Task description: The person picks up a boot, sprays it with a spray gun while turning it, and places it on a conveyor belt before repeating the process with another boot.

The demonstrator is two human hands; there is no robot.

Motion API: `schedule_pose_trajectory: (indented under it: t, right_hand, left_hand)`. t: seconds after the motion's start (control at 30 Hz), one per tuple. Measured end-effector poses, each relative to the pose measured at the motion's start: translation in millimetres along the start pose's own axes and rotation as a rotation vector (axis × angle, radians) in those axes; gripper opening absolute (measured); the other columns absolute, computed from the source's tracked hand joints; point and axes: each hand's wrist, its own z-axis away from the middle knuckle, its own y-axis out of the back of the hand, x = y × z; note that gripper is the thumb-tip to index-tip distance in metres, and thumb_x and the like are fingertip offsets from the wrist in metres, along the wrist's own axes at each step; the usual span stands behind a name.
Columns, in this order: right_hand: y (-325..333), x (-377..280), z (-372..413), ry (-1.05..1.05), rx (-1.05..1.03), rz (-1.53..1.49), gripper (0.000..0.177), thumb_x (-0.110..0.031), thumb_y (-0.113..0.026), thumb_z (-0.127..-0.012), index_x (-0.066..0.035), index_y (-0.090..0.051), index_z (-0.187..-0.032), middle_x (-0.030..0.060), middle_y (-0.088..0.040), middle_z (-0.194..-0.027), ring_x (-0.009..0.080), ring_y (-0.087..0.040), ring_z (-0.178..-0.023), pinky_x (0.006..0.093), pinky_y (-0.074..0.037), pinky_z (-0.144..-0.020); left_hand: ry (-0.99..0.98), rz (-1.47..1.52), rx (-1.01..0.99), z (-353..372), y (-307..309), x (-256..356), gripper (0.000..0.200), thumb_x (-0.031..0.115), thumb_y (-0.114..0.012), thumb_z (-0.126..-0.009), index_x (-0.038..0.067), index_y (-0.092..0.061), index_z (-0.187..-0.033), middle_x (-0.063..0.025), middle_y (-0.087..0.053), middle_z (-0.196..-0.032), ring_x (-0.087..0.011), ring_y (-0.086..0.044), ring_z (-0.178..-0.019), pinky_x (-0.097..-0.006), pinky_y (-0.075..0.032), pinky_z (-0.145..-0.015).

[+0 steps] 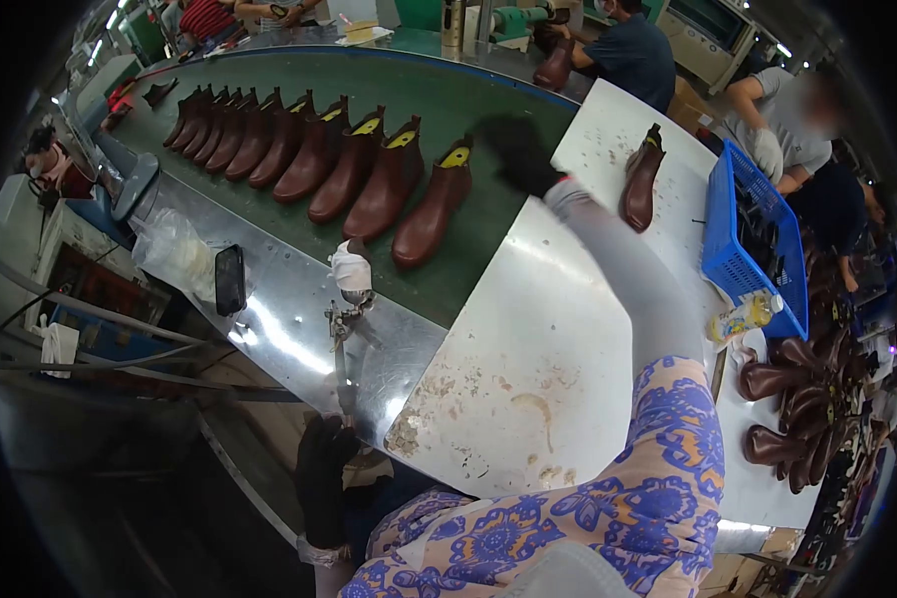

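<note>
My right hand [518,154], in a black glove and blurred by motion, is over the green surface, just right of the nearest brown boot [434,209] in a long row of boots. Its fingers are smeared, and nothing can be made out in it. My left hand [324,468], also gloved in black, is low at the metal table's front edge, below a spray gun [341,324] with a white-wrapped cup. What its fingers hold, if anything, is hidden. One single boot [643,181] lies on the white board [568,309], right of my right hand.
A blue basket [757,239] and a yellow-labelled bottle [746,316] stand at the right, near a pile of brown boots [802,399]. A phone [230,280] and a plastic bag [174,254] lie at the left. Co-workers sit or stand beyond.
</note>
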Motion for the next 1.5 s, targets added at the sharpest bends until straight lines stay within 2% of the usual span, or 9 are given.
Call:
schedule_pose_trajectory:
  t: [0.03,0.2,0.47,0.73,0.83,1.03,1.13,1.27,1.5]
  right_hand:
    - [-20,-25,-15,-0.047,-0.190,-0.857,0.054,-0.015,-0.059,-0.074,-0.011,-0.042,-0.125,0.0140,-0.037,-0.131,0.0339,-0.031,-0.123,0.0422,-0.021,-0.104]
    - [-96,-83,-25,0.185,-0.116,0.550,0.026,-0.016,-0.047,-0.084,-0.013,-0.053,-0.110,0.0116,-0.052,-0.113,0.0312,-0.038,-0.118,0.0441,-0.023,-0.103]
    - [-29,-45,-39,0.083,-0.509,0.251,0.014,-0.012,-0.056,-0.064,-0.012,-0.059,-0.078,0.0074,-0.057,-0.079,0.0261,-0.054,-0.086,0.0411,-0.036,-0.091]
    - [204,-158,-119,0.052,-0.379,-0.035,0.037,-0.017,-0.071,-0.056,-0.008,-0.056,-0.089,0.0129,-0.059,-0.079,0.0334,-0.057,-0.078,0.0411,-0.045,-0.068]
    - [259,-236,-136,0.028,-0.382,-0.426,0.049,-0.027,-0.075,-0.057,-0.009,-0.055,-0.098,0.0122,-0.061,-0.081,0.0319,-0.059,-0.078,0.0390,-0.046,-0.068]
    - [276,-355,-119,0.283,-0.480,-1.026,0.052,-0.030,-0.068,-0.071,-0.006,-0.046,-0.113,0.0091,-0.060,-0.086,0.0237,-0.060,-0.079,0.0314,-0.046,-0.070]
    - [222,-373,-97,-0.120,-0.232,-1.584,0.040,-0.021,-0.063,-0.078,-0.002,-0.048,-0.109,0.0086,-0.059,-0.088,0.0180,-0.060,-0.079,0.0291,-0.047,-0.069]
    - [106,-372,-15,-0.998,0.214,-1.390,0.035,-0.015,-0.065,-0.075,0.003,-0.051,-0.101,0.0089,-0.057,-0.088,0.0149,-0.057,-0.078,0.0265,-0.046,-0.070]
    - [-59,-381,32,-0.967,-0.167,-0.880,0.049,-0.028,-0.071,-0.068,0.004,-0.054,-0.101,0.0152,-0.060,-0.094,0.0278,-0.058,-0.084,0.0347,-0.045,-0.075]
  left_hand:
    - [-0.008,0.006,-0.002,0,4,0,0.049,0.010,-0.043,-0.089,-0.004,-0.023,-0.131,-0.0210,-0.042,-0.125,-0.0285,-0.053,-0.106,-0.0333,-0.047,-0.088]
    - [-0.351,-0.867,-0.048,14,18,9,0.046,0.009,-0.042,-0.089,-0.006,-0.026,-0.130,-0.0206,-0.045,-0.122,-0.0270,-0.054,-0.105,-0.0332,-0.048,-0.086]
    - [-0.366,-0.809,0.121,49,34,35,0.028,0.005,-0.040,-0.089,-0.002,-0.051,-0.114,-0.0163,-0.049,-0.118,-0.0253,-0.044,-0.115,-0.0326,-0.044,-0.089]
    - [-0.381,0.399,-0.430,-14,25,10,0.047,0.011,-0.031,-0.092,0.003,-0.017,-0.136,-0.0208,-0.029,-0.135,-0.0309,-0.039,-0.119,-0.0405,-0.032,-0.102]
    - [-0.640,-0.157,-0.319,-29,-5,16,0.051,0.007,-0.031,-0.091,0.010,-0.012,-0.138,-0.0175,-0.024,-0.139,-0.0310,-0.034,-0.123,-0.0416,-0.030,-0.103]
    - [-0.294,1.002,-0.161,4,32,18,0.058,0.043,-0.037,-0.090,0.006,-0.025,-0.134,-0.0179,-0.035,-0.130,-0.0309,-0.041,-0.117,-0.0483,-0.032,-0.099]
    - [-0.588,0.806,-0.482,38,58,37,0.063,0.053,-0.034,-0.087,0.005,-0.035,-0.128,-0.0173,-0.042,-0.124,-0.0314,-0.047,-0.109,-0.0517,-0.036,-0.094]
    - [-0.618,0.880,-0.002,83,131,34,0.060,0.055,-0.037,-0.085,0.008,-0.042,-0.121,-0.0128,-0.049,-0.118,-0.0299,-0.052,-0.104,-0.0474,-0.042,-0.087]
    - [-0.948,0.776,0.063,123,215,68,0.060,0.055,-0.040,-0.083,0.005,-0.044,-0.116,-0.0181,-0.048,-0.115,-0.0310,-0.052,-0.100,-0.0445,-0.044,-0.086]
